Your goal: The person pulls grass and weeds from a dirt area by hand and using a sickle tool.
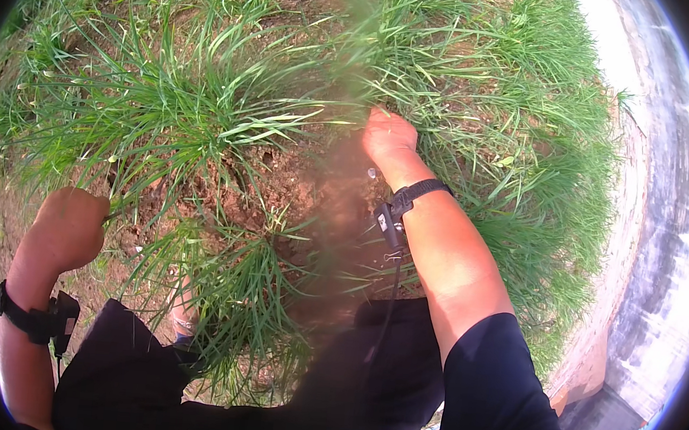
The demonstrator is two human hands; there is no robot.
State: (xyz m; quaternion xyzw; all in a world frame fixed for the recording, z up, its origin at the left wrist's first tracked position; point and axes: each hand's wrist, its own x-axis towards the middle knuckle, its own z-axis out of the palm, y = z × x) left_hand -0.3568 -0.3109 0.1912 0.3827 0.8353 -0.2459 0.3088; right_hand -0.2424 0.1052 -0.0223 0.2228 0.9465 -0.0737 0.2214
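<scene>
My left hand point(71, 229) is curled into a fist at the lower left, just above the soil. A thin dark object point(116, 216) juts from its right side towards the soil; most of it is hidden. My right hand point(390, 134) reaches forward, its back up and its fingers curled at the edge of a green clump point(441, 94). Its fingertips are hidden, so I cannot tell whether leaves are in its grasp. Between the hands grows a large clump of chive-like plants point(188, 109), with pale buds on some stalks. A smaller clump point(245, 292) stands closer to my body.
Loose brown soil point(286, 179) shows between the clumps. A pale strip point(630, 178) and a grey, stained surface point(668, 200) border the plants at right. Both wrists wear black strapped devices with cables. My foot point(183, 305) shows behind leaves. A blurred vertical band crosses the middle.
</scene>
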